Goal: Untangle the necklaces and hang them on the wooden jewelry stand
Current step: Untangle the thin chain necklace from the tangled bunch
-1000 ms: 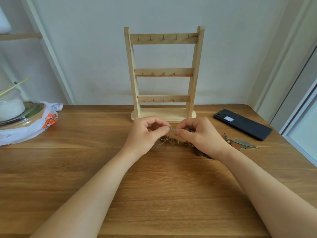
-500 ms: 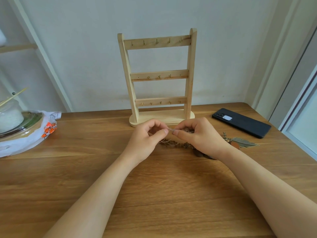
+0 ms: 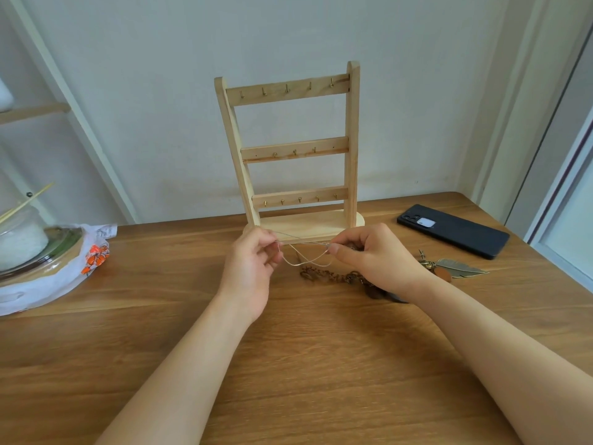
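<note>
watching remotely here: the left hand (image 3: 253,268) and right hand (image 3: 375,261) each pinch one end of a thin pale chain (image 3: 305,260), held just above the table (image 3: 288,364) right in front of the wooden jewelry stand (image 3: 295,151). the chain sags and crosses itself between them. a brown beaded necklace (image 3: 324,276) lies on the wood just below and runs under the right hand, with a metal feather pendant (image 3: 462,268) showing past that wrist. the black phone (image 3: 452,231) lies far right, and the pale patch on it is too blurry to read. same goes for the print on the orange-flowered plastic bag (image 3: 64,277) at left.
</note>
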